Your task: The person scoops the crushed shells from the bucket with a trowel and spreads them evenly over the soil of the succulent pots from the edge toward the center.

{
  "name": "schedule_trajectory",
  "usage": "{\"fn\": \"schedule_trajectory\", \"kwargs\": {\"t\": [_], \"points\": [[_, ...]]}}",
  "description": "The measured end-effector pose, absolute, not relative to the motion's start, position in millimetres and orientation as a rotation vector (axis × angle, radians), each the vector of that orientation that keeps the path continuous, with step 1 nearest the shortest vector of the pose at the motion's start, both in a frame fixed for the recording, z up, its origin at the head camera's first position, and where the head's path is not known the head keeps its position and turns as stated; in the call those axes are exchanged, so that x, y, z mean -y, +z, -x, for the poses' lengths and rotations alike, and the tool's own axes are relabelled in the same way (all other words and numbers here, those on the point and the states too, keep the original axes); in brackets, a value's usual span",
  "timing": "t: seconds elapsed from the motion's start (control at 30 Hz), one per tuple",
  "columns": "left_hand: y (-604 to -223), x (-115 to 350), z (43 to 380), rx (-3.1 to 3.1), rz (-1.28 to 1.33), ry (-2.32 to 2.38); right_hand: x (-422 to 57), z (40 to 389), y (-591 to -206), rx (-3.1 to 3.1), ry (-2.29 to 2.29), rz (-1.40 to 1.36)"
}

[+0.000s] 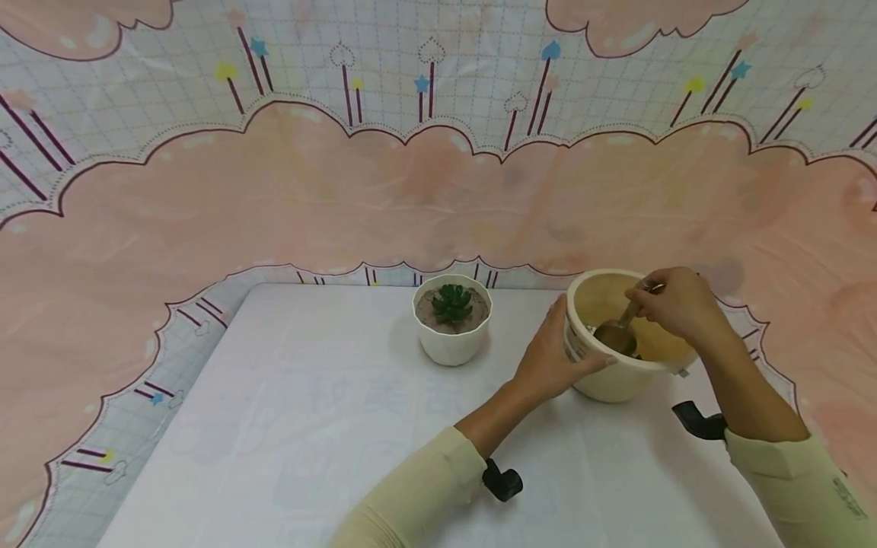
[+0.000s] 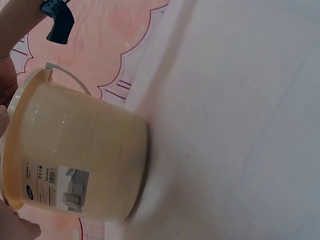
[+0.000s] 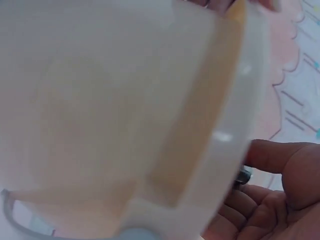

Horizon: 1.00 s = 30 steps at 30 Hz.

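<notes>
Head view: grips the bucket (image 1: 613, 386) near its rim with the left hand (image 1: 548, 358), thumb and fingers spread around it, on the bench (image 1: 329, 426); pinches a spoon (image 1: 619, 336) by its handle with the fingers of the right hand (image 1: 678, 304). Seems to be scooping inside; probably calls next for a careful lift clear of the rim. Shows pale bits (image 1: 592, 329) beside the spoon, hides most contents; shows soil (image 1: 428, 308) and a succulent (image 1: 452, 303) in a white pot (image 1: 449, 348), apart, leftward. Left wrist view: shows the bucket's label (image 2: 57, 185), nothing of its inside. Right wrist view: shows blurred bucket wall, with metal handle by the right thumb.
</notes>
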<state>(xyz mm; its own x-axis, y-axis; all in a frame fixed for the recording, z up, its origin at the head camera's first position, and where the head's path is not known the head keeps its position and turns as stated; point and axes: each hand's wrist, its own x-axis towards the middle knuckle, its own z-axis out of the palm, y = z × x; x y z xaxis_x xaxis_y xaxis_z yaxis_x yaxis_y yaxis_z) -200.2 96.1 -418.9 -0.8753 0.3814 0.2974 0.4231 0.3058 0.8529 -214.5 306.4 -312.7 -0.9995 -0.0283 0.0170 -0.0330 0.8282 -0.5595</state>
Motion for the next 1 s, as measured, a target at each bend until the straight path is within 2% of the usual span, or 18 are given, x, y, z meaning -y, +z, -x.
{"fn": "schedule_trajectory", "kwargs": {"t": [0.3,0.6,1.0], "points": [[-415.2,-104.9,200.0,2.513,0.768,-1.539,-302.0,206.2,-299.3,3.011,0.84,-0.151],[-415.0,-105.3,201.6,2.532,0.78,-1.507,-314.4,211.7,-293.1,2.747,0.883,0.032],[-412.8,-105.1,199.6,2.565,0.743,-1.533,-326.8,230.5,-322.7,2.69,0.885,0.179]]}}
